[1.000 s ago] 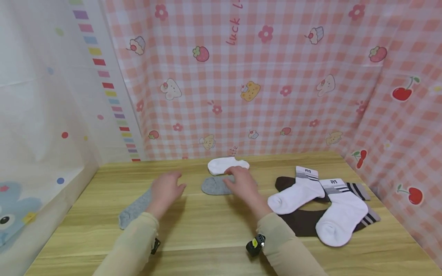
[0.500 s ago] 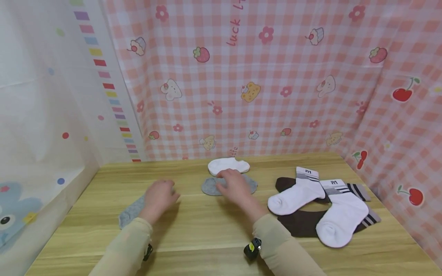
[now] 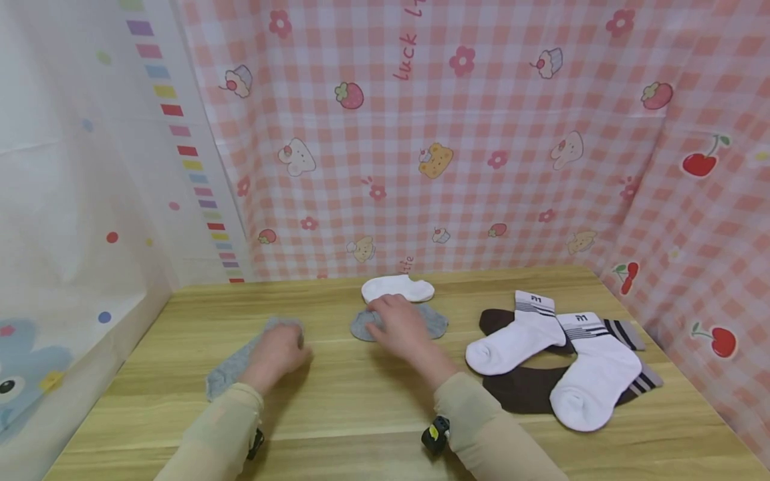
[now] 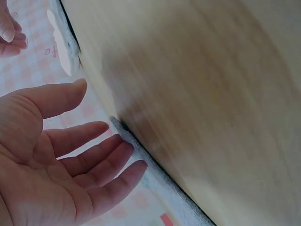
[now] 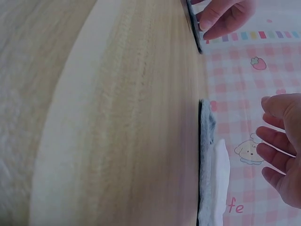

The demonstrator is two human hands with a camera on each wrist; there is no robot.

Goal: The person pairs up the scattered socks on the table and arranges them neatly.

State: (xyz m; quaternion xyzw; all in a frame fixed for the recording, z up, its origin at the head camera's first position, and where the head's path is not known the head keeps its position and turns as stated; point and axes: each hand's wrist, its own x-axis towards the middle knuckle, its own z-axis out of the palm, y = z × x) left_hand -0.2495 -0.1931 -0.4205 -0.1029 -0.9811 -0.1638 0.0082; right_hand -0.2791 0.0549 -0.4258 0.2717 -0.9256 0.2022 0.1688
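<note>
A grey ankle sock (image 3: 227,374) lies slantwise at the left of the table, partly hidden by my left hand (image 3: 277,353). In the left wrist view the fingers of this hand (image 4: 70,160) are loosely bent, with the tips at the sock's edge; whether they press on it I cannot tell. A second grey ankle sock (image 3: 436,322) lies flat near the middle. Over it hovers my right hand (image 3: 402,327), and the right wrist view shows this hand (image 5: 285,146) apart from the sock, holding nothing. Just behind lies a white ankle sock (image 3: 385,288).
On the right, two white crew socks (image 3: 595,384) with black stripes lie across dark brown socks (image 3: 526,387) with grey striped cuffs. The wooden table (image 3: 355,427) ends at a pink checked curtain (image 3: 373,133) behind and a white sheet (image 3: 90,167) on the left.
Both hands have drifted to the left and slightly nearer. More of the left grey sock's far end and of the middle grey sock's right end now shows. The socks stay where they were.
</note>
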